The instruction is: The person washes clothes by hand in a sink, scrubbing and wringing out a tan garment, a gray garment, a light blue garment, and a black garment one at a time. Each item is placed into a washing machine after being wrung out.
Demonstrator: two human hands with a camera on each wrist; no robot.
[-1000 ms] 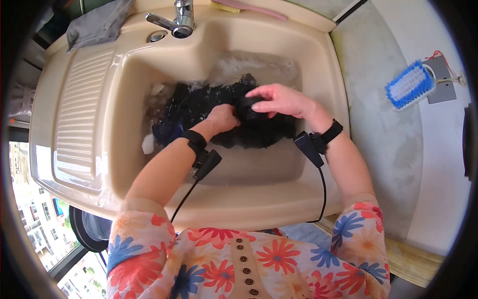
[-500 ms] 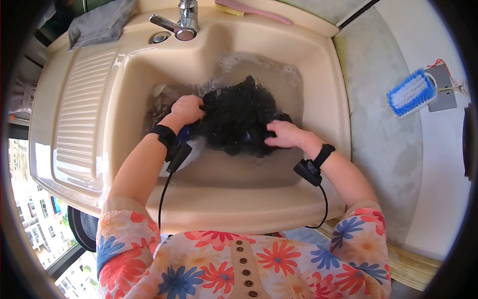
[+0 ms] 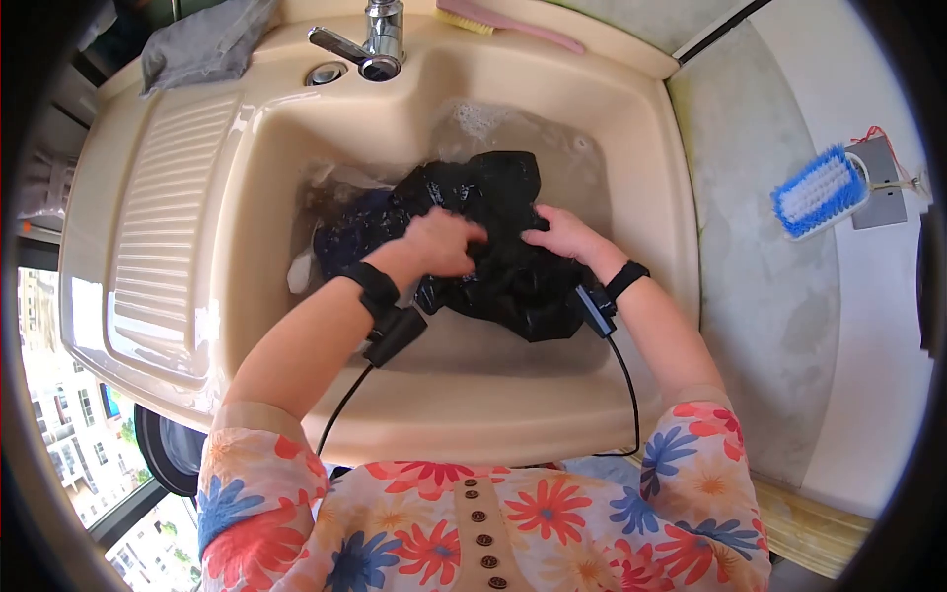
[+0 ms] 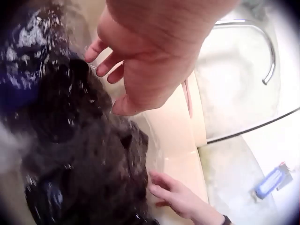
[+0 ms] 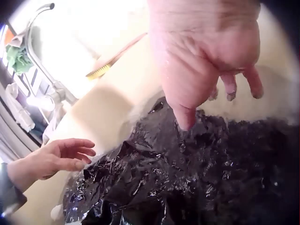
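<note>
A wet black cloth item (image 3: 508, 183) floats spread out in the water of the beige sink (image 3: 473, 409). Dark blue cloth (image 3: 347, 232) lies beside it on the left. Over the middle of the black cloth is my left hand (image 3: 444, 242), its fingers loosely bent with nothing between them. My right hand (image 3: 572, 239) hovers at the cloth's right side. In the right wrist view its fingers point down, spread apart, and the thumb tip overlaps the wet cloth (image 5: 154, 159).
The faucet (image 3: 383, 44) stands behind the basin, with a pink-handled brush (image 3: 523, 25) on the rim. Grey cloth (image 3: 209, 44) lies at the back left above the ribbed drainboard (image 3: 168, 227). A blue-and-white brush (image 3: 821, 190) hangs at the right wall.
My left hand went left, then came back right over the black cloth. The right hand dipped toward the front, then rose slightly. The bunched black cloth now lies flatter and more spread out.
</note>
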